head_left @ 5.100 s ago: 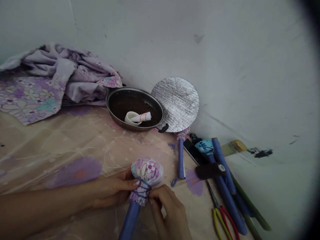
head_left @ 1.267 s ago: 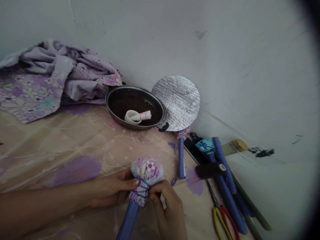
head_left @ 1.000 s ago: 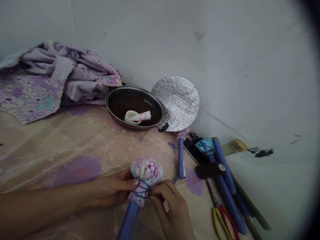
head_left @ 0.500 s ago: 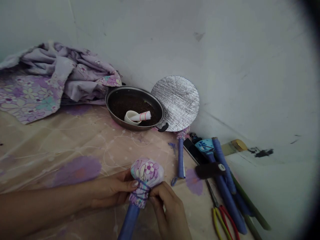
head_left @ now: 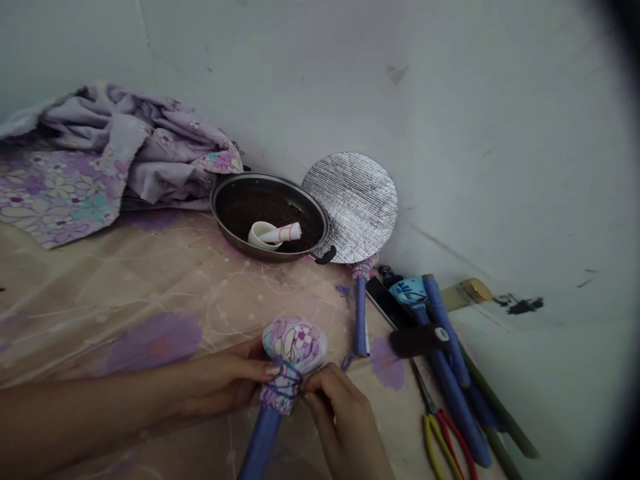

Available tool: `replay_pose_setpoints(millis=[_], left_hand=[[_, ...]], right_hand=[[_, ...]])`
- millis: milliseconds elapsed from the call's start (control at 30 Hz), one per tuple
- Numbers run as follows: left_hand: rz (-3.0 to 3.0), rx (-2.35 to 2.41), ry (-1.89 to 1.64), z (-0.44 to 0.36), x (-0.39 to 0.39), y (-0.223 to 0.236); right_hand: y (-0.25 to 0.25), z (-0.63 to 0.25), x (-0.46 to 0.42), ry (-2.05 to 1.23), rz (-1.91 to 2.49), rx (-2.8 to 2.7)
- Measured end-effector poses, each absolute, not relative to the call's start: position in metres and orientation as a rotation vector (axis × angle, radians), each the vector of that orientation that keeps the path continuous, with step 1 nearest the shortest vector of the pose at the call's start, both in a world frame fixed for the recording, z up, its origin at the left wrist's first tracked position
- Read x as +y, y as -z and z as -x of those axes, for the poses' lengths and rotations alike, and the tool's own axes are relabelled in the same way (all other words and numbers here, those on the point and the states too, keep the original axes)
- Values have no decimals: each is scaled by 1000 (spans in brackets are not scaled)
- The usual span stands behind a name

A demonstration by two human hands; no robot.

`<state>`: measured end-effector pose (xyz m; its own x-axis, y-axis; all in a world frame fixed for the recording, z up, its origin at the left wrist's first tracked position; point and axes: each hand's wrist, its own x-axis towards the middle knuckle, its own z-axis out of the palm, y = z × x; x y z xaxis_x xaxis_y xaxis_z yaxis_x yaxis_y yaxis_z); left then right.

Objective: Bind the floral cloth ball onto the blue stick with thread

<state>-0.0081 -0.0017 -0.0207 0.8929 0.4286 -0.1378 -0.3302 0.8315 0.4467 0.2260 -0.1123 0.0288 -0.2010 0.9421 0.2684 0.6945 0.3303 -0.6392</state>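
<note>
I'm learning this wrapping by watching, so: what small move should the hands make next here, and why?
Probably tighten the purple thread with one more snug turn. The right hand is pinching at the bound neck, while the left hand steadies the fabric ball on the blue rod.

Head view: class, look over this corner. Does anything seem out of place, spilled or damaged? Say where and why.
The white cup looks out of place: it lies tipped over in the pan, on the dark granules, with a white roll against it. A black smear on the wall also stands out.
</note>
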Motion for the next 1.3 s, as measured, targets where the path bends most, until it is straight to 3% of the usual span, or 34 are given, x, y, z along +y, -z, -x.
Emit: replay_pose_setpoints(millis=[133,400,867,1300], left_hand=[[-440,266,-405,9,-4,19],[-411,249,-416,7,-3,24],[-532,177,-543,-10,-13,51],[-586,162,-610,-17,-15,83]], right_hand=[[-13,-213,-113,-387,1426,-1774],[-14,-212,-113,-500,1461,-1758],[-41,-204,-122,41,1480,-2011],[-19,-184,-120,374,1483,-2132]])
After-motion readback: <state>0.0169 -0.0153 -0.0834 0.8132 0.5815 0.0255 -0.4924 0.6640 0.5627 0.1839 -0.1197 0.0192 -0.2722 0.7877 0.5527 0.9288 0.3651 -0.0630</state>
